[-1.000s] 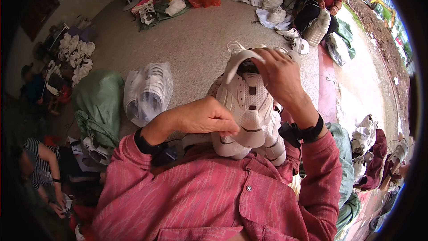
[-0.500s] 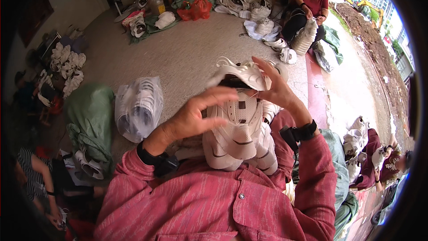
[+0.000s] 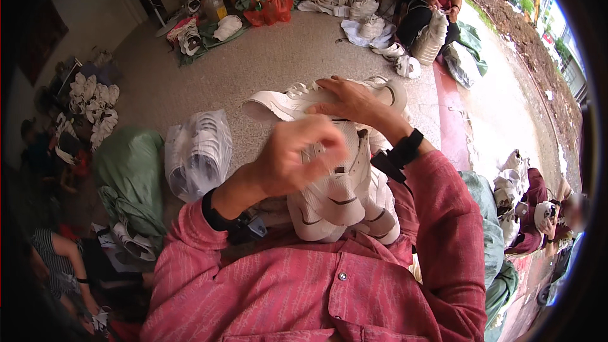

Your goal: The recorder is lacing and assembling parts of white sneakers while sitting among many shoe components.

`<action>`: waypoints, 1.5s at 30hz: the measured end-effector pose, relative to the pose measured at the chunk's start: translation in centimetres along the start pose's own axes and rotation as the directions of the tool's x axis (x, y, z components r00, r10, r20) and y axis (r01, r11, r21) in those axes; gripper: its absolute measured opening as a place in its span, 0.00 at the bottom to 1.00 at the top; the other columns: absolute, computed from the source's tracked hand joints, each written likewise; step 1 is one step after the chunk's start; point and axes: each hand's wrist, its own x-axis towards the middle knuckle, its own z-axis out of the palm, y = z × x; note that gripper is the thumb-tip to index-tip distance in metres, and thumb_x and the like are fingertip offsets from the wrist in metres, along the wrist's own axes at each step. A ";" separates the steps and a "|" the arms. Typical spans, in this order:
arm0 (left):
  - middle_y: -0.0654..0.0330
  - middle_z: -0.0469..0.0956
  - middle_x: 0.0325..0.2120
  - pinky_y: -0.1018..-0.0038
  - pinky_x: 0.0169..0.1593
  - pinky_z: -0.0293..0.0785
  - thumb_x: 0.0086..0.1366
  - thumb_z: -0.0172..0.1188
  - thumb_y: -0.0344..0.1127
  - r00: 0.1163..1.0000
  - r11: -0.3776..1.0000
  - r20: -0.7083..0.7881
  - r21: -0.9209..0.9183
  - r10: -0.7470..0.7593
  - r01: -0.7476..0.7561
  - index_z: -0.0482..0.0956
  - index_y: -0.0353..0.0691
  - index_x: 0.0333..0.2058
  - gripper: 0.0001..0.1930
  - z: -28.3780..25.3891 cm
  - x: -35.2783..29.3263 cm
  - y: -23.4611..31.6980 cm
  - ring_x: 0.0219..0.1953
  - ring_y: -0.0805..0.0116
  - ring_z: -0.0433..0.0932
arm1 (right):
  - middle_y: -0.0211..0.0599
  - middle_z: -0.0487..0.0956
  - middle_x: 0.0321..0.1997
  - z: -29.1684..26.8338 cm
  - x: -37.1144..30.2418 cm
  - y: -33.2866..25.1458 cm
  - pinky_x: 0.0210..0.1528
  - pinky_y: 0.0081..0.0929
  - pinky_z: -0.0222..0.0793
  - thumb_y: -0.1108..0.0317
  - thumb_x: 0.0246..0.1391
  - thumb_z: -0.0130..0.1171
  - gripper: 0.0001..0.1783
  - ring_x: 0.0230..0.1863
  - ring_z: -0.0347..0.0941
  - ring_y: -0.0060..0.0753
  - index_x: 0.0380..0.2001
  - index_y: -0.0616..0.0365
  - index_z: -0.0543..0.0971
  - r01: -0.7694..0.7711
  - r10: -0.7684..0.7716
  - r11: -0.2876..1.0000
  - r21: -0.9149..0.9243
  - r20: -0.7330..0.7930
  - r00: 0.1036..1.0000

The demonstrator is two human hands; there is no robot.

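Note:
On my lap rests a bundle of white shoe uppers [image 3: 342, 206], with perforated panels and dark slots. Across the top of it lies another white shoe upper [image 3: 278, 102], its curved end pointing left. My right hand [image 3: 358, 102] grips this upper from above, fingers over its edge and thumb on the near side. My left hand [image 3: 301, 158] is raised in front of the bundle with its fingers curled in toward the thumb. It is slightly blurred, and anything small between its fingertips cannot be made out.
A clear plastic bag of stacked uppers [image 3: 199, 155] stands left on the floor, beside a green sack [image 3: 130, 168]. Ahead right, a seated person [image 3: 434, 9] handles a stack of uppers. More people sit at the left and right edges. A red bag [image 3: 271, 9] lies far back.
The top upper has turned and shifted left. My right hand has moved left and down onto it. My left hand has gone from spread fingers to curled ones.

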 end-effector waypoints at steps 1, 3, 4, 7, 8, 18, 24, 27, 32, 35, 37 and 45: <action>0.55 0.78 0.30 0.72 0.42 0.72 0.67 0.55 0.35 1.000 1.000 -0.004 0.003 0.003 -0.003 0.78 0.32 0.33 0.11 0.6 0.6 -0.2 0.35 0.65 0.78 | 0.58 0.75 0.51 0.1 0.2 -0.2 0.53 0.43 0.68 0.39 0.49 0.63 0.42 0.53 0.73 0.56 0.57 0.62 0.72 -0.011 0.011 1.000 0.002 -0.014 1.000; 0.53 0.77 0.35 0.70 0.46 0.71 0.69 0.53 0.38 0.991 0.994 0.115 0.075 0.073 -0.082 0.77 0.32 0.38 0.13 1.4 1.6 -2.2 0.39 0.58 0.77 | 0.56 0.74 0.53 0.2 0.3 0.3 0.54 0.41 0.68 0.43 0.50 0.64 0.40 0.53 0.73 0.53 0.58 0.62 0.71 -0.038 0.038 0.999 0.030 -0.004 0.999; 0.52 0.77 0.37 0.69 0.48 0.70 0.70 0.52 0.39 0.988 0.987 0.152 0.150 0.034 -0.057 0.77 0.32 0.40 0.14 0.9 1.6 -3.8 0.43 0.53 0.76 | 0.54 0.74 0.55 0.6 0.6 0.5 0.55 0.38 0.68 0.46 0.51 0.65 0.39 0.54 0.73 0.49 0.59 0.61 0.70 -0.062 0.061 0.995 0.073 0.012 0.998; 0.51 0.78 0.37 0.67 0.47 0.71 0.69 0.51 0.37 0.988 0.984 0.150 0.180 -0.021 -0.006 0.77 0.33 0.41 0.13 -1.1 0.5 -8.7 0.42 0.52 0.77 | 0.48 0.76 0.54 1.4 -0.5 2.4 0.54 0.31 0.68 0.48 0.53 0.65 0.38 0.53 0.74 0.39 0.61 0.59 0.69 0.062 -0.025 0.853 0.518 -0.078 0.997; 0.51 0.78 0.37 0.67 0.47 0.71 0.69 0.51 0.37 0.988 0.983 0.151 0.182 -0.023 -0.005 0.77 0.33 0.41 0.13 -1.7 0.0 -8.9 0.42 0.52 0.77 | 0.44 0.75 0.56 0.8 -1.3 1.5 0.56 0.30 0.66 0.53 0.56 0.63 0.35 0.55 0.70 0.33 0.62 0.57 0.68 -0.036 0.050 0.770 0.638 -0.004 0.999; 0.56 0.77 0.22 0.59 0.38 0.70 0.62 0.60 0.44 0.951 0.593 0.277 0.792 -0.135 -0.146 0.80 0.40 0.19 0.17 -9.0 -5.5 -10.6 0.30 0.56 0.76 | 0.28 0.74 0.37 3.5 -9.1 0.4 0.43 0.19 0.65 0.55 0.63 0.57 0.18 0.39 0.68 0.20 0.44 0.58 0.73 0.011 0.357 0.751 0.660 -0.420 0.834; 0.51 0.81 0.30 0.60 0.39 0.74 0.59 0.60 0.55 0.155 0.520 0.508 0.853 -0.847 0.049 0.82 0.42 0.43 0.23 -8.1 -13.5 -10.1 0.36 0.51 0.81 | 0.22 0.71 0.34 3.2 -9.6 0.3 0.36 0.14 0.62 0.56 0.62 0.58 0.15 0.34 0.64 0.13 0.38 0.58 0.73 -0.027 0.399 0.617 0.787 -0.283 0.872; 0.53 0.80 0.30 0.63 0.40 0.74 0.57 0.65 0.47 0.481 0.819 0.664 0.482 -0.573 0.310 0.81 0.40 0.37 0.17 -5.2 -7.3 -1.0 0.36 0.54 0.80 | 0.22 0.72 0.33 3.1 -9.4 -0.3 0.33 0.13 0.61 0.55 0.62 0.59 0.16 0.32 0.64 0.11 0.37 0.58 0.73 0.020 0.349 0.653 0.757 -0.323 0.880; 0.55 0.76 0.38 0.60 0.49 0.70 0.49 0.67 0.32 0.971 0.584 0.152 0.778 0.183 -0.232 0.77 0.41 0.42 0.19 -1.1 -0.3 2.0 0.43 0.55 0.75 | 0.20 0.71 0.24 3.8 -9.1 -0.9 0.33 0.15 0.64 0.56 0.58 0.63 0.16 0.29 0.67 0.14 0.34 0.59 0.74 -0.163 0.490 0.581 0.797 -0.183 0.852; 0.54 0.77 0.38 0.58 0.49 0.71 0.53 0.64 0.35 0.964 0.210 0.099 0.965 0.248 -0.154 0.76 0.40 0.46 0.20 -0.2 2.6 -2.3 0.43 0.56 0.77 | 0.22 0.71 0.24 4.3 -8.9 -1.3 0.32 0.17 0.63 0.56 0.56 0.65 0.18 0.28 0.66 0.14 0.28 0.59 0.74 -0.078 0.438 0.674 0.734 -0.312 0.843; 0.53 0.78 0.37 0.58 0.48 0.72 0.56 0.62 0.37 0.999 0.217 0.033 0.976 -0.029 -0.026 0.75 0.40 0.47 0.19 0.4 2.7 -6.0 0.43 0.55 0.78 | 0.24 0.72 0.25 4.7 -8.6 -0.6 0.32 0.17 0.63 0.56 0.55 0.67 0.20 0.29 0.65 0.15 0.24 0.61 0.74 -0.024 0.385 0.717 0.697 -0.366 0.847; 0.55 0.81 0.30 0.61 0.40 0.73 0.63 0.55 0.40 0.955 0.390 -0.103 0.896 -0.280 0.211 0.75 0.43 0.42 0.11 -1.6 -2.2 -16.5 0.35 0.55 0.81 | 0.19 0.75 0.22 4.5 -8.6 -2.0 0.25 0.12 0.60 0.64 0.52 0.69 0.14 0.24 0.66 0.09 0.21 0.57 0.75 0.006 0.377 0.434 0.901 -0.188 0.907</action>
